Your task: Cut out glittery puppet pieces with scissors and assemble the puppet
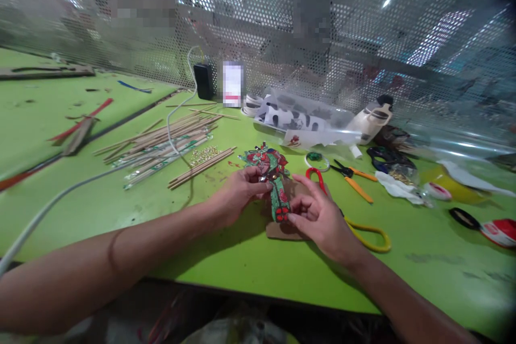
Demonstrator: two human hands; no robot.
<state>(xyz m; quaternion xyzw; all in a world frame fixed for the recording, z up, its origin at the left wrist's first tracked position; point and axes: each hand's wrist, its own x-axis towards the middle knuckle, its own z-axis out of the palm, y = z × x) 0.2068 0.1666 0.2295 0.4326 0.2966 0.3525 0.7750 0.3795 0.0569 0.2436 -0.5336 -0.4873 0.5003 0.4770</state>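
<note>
A flat, painted red and green puppet figure (pixel 271 167) lies over a brown cardboard piece (pixel 282 228) on the green table (pixel 201 247). My left hand (pixel 242 191) pinches the figure at its middle with thumb and fingers. My right hand (pixel 318 215) holds the figure's lower end, near its red feet. Both forearms rest on the table's near edge.
Bamboo sticks (pixel 161 142) and small gold beads (pixel 203 155) lie to the left, crossed by a white cable (pixel 60 199). Red-handled scissors (pixel 316 177), orange pliers (pixel 355 180), a yellow loop (pixel 371 236), tape rolls (pixel 463 217) and plastic bags (pixel 306 118) sit right. A mesh screen (pixel 282 21) stands behind.
</note>
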